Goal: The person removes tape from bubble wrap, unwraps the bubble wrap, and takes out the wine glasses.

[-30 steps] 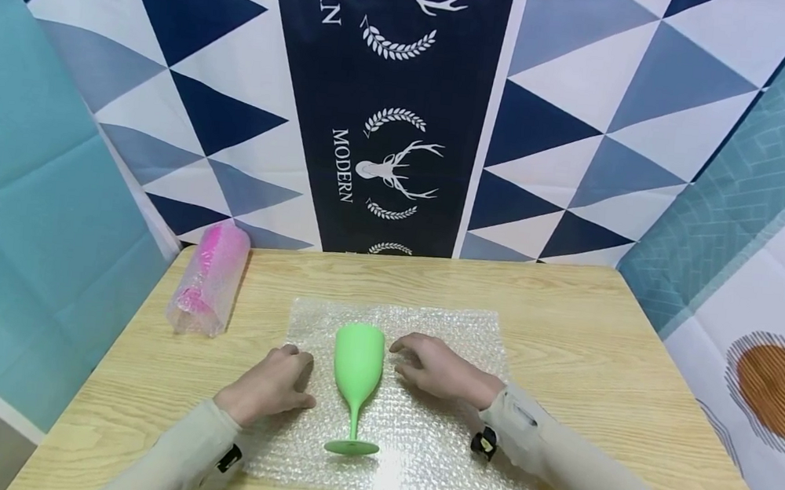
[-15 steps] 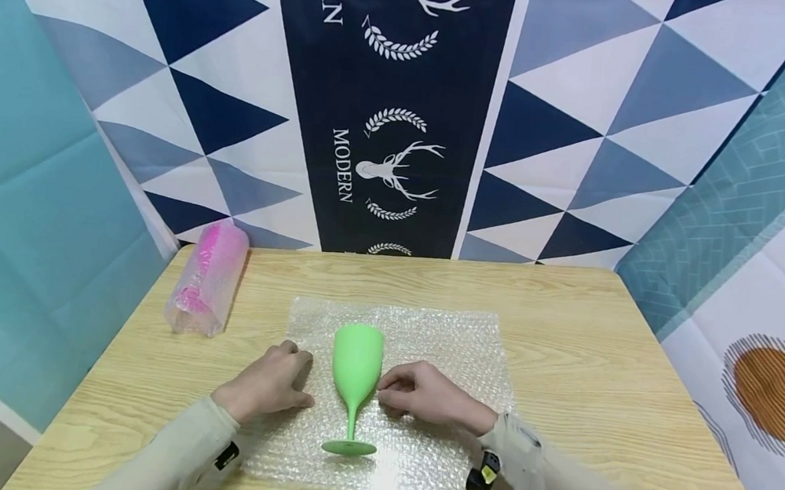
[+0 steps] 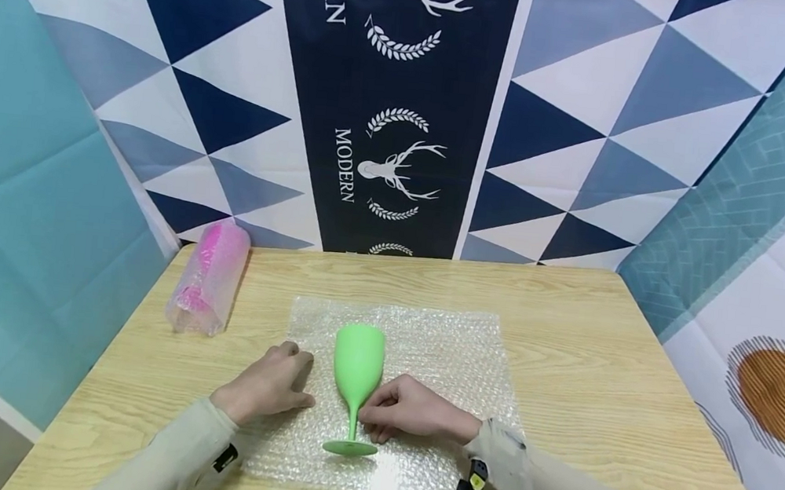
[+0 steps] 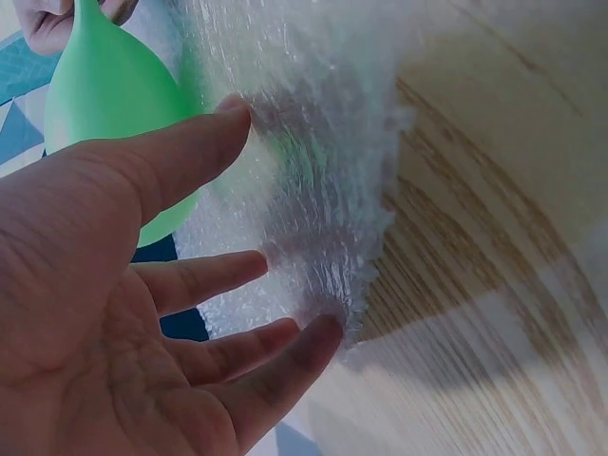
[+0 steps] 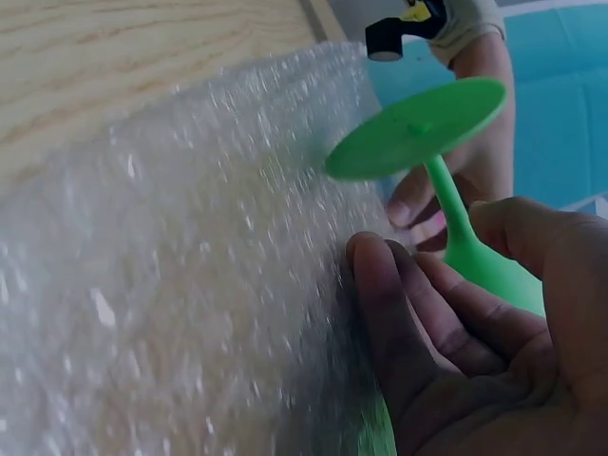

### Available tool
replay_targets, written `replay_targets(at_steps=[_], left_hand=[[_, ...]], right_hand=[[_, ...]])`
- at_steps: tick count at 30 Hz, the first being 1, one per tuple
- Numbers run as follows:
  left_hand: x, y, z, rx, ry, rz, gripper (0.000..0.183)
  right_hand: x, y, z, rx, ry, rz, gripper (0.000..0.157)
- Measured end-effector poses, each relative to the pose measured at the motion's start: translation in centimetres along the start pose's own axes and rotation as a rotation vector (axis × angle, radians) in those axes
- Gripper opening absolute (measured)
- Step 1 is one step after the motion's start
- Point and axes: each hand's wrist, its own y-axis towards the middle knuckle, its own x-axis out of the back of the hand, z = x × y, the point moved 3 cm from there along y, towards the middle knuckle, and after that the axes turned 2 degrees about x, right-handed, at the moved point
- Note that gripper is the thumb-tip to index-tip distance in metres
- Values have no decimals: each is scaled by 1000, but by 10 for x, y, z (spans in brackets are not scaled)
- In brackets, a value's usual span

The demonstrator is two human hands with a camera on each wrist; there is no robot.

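A green wine glass (image 3: 359, 356) lies on its side on a sheet of bubble wrap (image 3: 440, 344), its bowl away from me and its round foot toward me. My right hand (image 3: 415, 409) is at its stem; thumb and fingertips pinch it just below the bowl, as the right wrist view of the glass's stem (image 5: 448, 199) also shows. To the left of the glass, my left hand (image 3: 265, 384) rests on the wrap's left edge with fingers spread and loosely bent. In the left wrist view, that hand's fingertips touch the bubble wrap (image 4: 323, 218) and hold nothing.
A pink object wrapped in bubble wrap (image 3: 210, 279) lies at the back left corner of the wooden table (image 3: 554, 332). Patterned cloth (image 3: 404, 120) hangs behind the table, with more cloth at both sides.
My right hand has moved from beside the glass's bowl toward me and left, down to the stem, and its fingers have closed there. My left hand and the glass have stayed put.
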Motion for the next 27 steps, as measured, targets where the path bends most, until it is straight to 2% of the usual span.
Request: replay_targets(at_steps=[10, 17, 23, 27], left_hand=[[3, -3, -3, -7, 4, -7, 47], [1, -4, -3, 4, 1, 2, 61], [1, -4, -4, -5, 2, -6, 57], [1, -4, -4, -9, 0, -11, 56]], right_hand=[[-15, 0, 10, -13, -93, -91, 26], [-20, 0, 11, 13, -137, -116, 23], [-20, 1, 10, 39, -217, -135, 22], [-18, 2, 9, 23, -220, -150, 19]])
